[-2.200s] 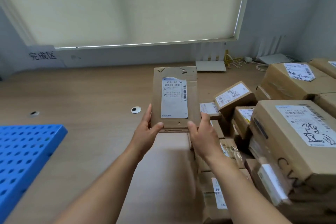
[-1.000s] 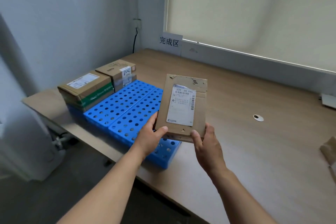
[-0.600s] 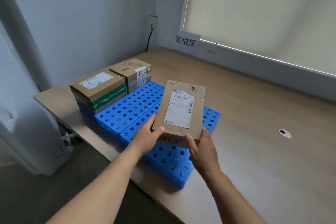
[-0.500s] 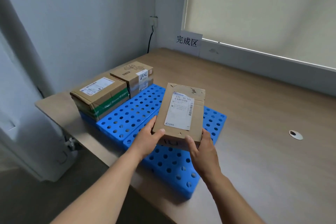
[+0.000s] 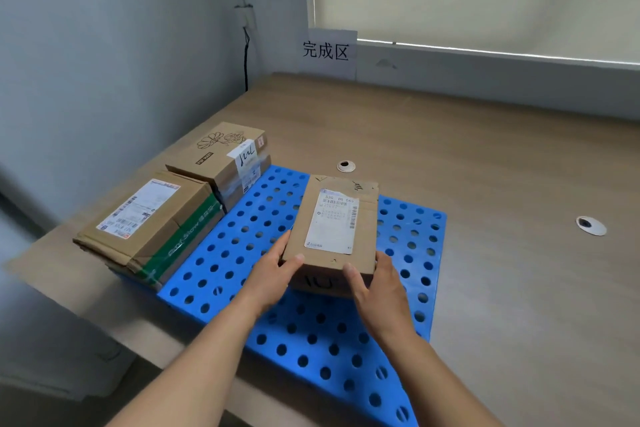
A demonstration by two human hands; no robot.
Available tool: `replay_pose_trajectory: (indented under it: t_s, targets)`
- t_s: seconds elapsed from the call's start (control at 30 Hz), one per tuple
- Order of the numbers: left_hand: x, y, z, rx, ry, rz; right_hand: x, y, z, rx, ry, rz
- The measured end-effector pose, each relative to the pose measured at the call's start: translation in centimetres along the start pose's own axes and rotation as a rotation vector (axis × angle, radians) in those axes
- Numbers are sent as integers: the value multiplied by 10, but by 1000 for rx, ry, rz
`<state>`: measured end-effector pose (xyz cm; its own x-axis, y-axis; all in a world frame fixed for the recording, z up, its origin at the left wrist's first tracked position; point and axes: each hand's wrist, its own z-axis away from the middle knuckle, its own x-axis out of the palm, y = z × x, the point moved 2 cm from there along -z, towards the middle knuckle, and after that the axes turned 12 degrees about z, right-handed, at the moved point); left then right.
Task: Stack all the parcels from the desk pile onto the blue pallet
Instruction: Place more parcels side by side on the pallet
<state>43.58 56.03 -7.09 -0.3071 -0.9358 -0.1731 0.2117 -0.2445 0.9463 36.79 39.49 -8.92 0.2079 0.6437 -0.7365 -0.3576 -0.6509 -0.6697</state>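
I hold a flat brown parcel [image 5: 334, 229] with a white shipping label between both hands, just above the middle of the blue perforated pallet [image 5: 242, 253]. My left hand [image 5: 273, 274] grips its near left corner and my right hand [image 5: 375, 284] its near right corner. Two parcels sit on the pallet's left edge: one with green tape [image 5: 149, 225] in front, one with a flower print [image 5: 225, 156] behind it. The desk pile is out of view.
The pallet lies at the left end of the wooden desk [image 5: 485, 156], near its front edge. Two round cable grommets [image 5: 346, 166] [image 5: 590, 225] sit in the desktop. A paper sign [image 5: 327, 52] hangs on the back wall; a cable [image 5: 246, 55] runs down the corner.
I turned left from the desk pile with the parcel in both hands. It has come down and forward over the pallet, which now fills the middle of the view.
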Motion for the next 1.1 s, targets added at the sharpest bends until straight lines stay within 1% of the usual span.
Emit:
replay_pose_trajectory:
  t_s: [0.13,0.2,0.27,0.33,0.43,0.57,0.67,0.77,0.83,0.93,1.1]
  targets:
    - [-13,1,-17,2,-53,-91,7,-12,-13,58,-31,-102]
    - [-25,6,-27,1,-113,-199,11,-21,-16,70,-40,-132]
    - [-42,15,-41,21,-136,-336,15,-32,-22,88,-34,-140]
    - [-64,29,-58,103,-98,-461,21,-43,-29,110,-28,-140]
    - [-100,48,-82,267,-39,-567,33,-61,-40,170,-2,-153]
    - [-144,64,-117,394,16,-749,47,-84,-54,224,22,-163]
    - [-173,64,-150,355,19,-900,58,-104,-66,244,31,-157]
    - [-192,58,-170,300,-29,-1037,71,-121,-75,259,43,-161]
    - [-200,56,-175,297,-73,-1100,80,-129,-81,272,55,-168]
    - [-209,53,-182,288,-128,-1097,92,-142,-90,282,73,-151]
    - [-216,52,-184,310,-158,-1080,108,-161,-104,289,76,-158]
